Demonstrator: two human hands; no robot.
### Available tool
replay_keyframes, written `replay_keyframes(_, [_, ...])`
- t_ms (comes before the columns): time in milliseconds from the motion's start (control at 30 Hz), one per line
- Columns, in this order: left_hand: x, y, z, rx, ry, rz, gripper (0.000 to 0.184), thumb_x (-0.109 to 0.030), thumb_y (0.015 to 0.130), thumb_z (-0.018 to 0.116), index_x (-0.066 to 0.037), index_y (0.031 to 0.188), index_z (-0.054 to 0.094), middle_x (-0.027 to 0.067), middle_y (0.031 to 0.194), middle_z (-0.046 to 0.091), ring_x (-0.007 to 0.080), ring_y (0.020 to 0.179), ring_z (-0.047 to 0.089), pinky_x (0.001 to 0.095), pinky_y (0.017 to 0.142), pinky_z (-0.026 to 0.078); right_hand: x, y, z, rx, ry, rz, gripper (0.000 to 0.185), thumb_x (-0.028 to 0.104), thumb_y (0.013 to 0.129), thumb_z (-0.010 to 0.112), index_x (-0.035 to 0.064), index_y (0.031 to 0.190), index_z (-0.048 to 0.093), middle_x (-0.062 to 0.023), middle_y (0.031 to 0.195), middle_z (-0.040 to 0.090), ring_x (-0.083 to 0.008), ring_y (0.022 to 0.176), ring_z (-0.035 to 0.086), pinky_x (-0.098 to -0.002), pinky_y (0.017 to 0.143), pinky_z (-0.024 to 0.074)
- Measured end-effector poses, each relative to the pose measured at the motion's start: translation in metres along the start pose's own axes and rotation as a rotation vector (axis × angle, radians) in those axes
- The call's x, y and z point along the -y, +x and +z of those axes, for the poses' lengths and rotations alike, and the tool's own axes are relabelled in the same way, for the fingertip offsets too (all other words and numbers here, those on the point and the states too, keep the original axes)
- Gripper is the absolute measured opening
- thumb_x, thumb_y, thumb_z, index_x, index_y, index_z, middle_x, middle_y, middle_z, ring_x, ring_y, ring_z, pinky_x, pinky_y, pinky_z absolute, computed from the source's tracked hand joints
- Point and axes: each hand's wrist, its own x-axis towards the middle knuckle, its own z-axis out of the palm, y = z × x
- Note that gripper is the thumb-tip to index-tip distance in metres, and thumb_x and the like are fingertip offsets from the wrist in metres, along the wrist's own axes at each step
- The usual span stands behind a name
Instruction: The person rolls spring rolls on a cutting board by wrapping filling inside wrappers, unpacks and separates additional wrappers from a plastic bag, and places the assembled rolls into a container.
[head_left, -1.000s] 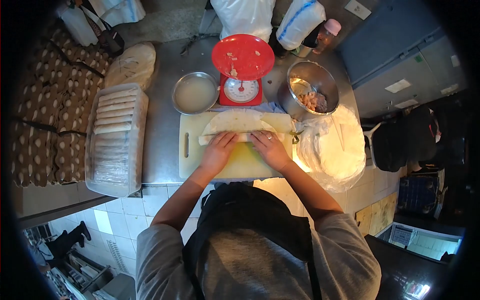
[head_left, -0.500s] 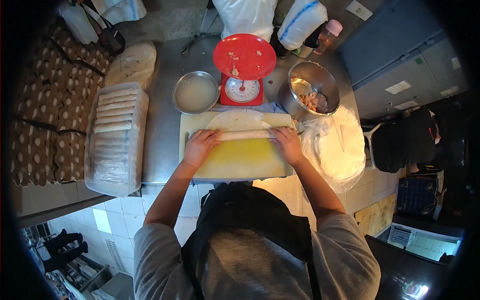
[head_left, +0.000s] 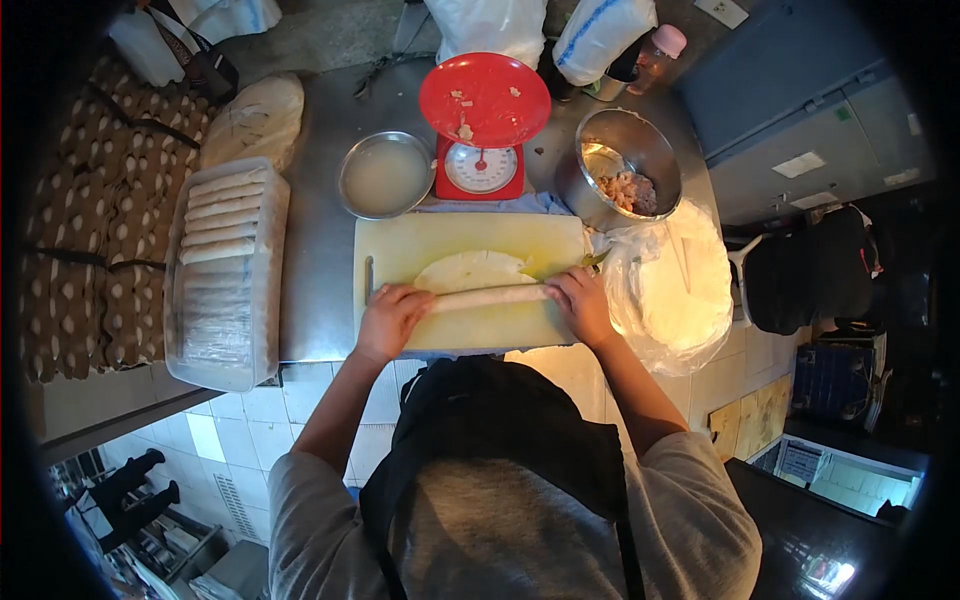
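A long, thin pale roll lies across the cutting board, with the flat part of its wrapper spread behind it. My left hand is closed round the roll's left end, and my right hand grips its right end. Behind the board stand a metal bowl of whitish liquid and a red scale with bits of food on its pan. A metal pot holds a pinkish filling. Round pale wrappers sit in plastic to the right.
A clear plastic box of finished rolls stands at the left, beside stacked egg trays. White bags and a pink-capped bottle are at the back. A chair stands right; a person's dark-clothed legs show lower left.
My hands moved apart from the roll's middle to its ends. The roll and wrapper have come nearer to me on the board. The view has shifted slightly.
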Motion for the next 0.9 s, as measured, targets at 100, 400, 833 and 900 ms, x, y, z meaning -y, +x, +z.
replay_keyframes(100, [-0.004,0.022,-0.009,-0.028,0.14,-0.052,0.018,-0.016,0.081,0.066,-0.012,0.098,0.069,0.0062,0.098,0.063,0.0257,0.092,0.058,0.0408,0.08,0.045,0.002,0.019,0.0,-0.062,-0.045,0.011,0.02,0.016,0.076,0.069,0.0112,0.095,0.065,-0.0047,0.092,0.061,-0.026,0.09,0.056,-0.0389,0.076,0.042])
replay_keyframes(400, [-0.036,0.03,0.029,-0.055,-0.007,0.138,0.039,-0.016,0.074,0.071,-0.01,0.112,0.064,0.0053,0.104,0.062,0.0241,0.097,0.058,0.0364,0.085,0.048,0.035,0.033,0.011,-0.021,0.092,-0.105,0.025,0.012,0.075,0.07,0.0083,0.099,0.065,-0.0068,0.098,0.06,-0.0274,0.093,0.057,-0.0406,0.079,0.0427])
replay_keyframes(833, [-0.034,0.026,0.031,-0.086,0.023,0.144,0.042,-0.017,0.076,0.07,-0.012,0.117,0.062,0.0046,0.108,0.061,0.0244,0.098,0.057,0.0375,0.087,0.046,-0.009,0.073,0.02,0.321,0.378,0.3,0.029,0.008,0.07,0.073,0.0041,0.097,0.063,-0.0122,0.078,0.066,-0.03,0.071,0.064,-0.0389,0.065,0.0499])
replay_keyframes(900, [-0.033,0.024,0.031,-0.072,0.038,0.132,0.043,-0.018,0.077,0.069,-0.012,0.119,0.061,0.0047,0.109,0.061,0.0244,0.101,0.056,0.0384,0.089,0.045,-0.011,0.075,0.018,0.31,0.274,0.279,0.025,0.007,0.072,0.071,0.0039,0.095,0.062,-0.0131,0.081,0.066,-0.0312,0.073,0.065,-0.0396,0.065,0.0501])
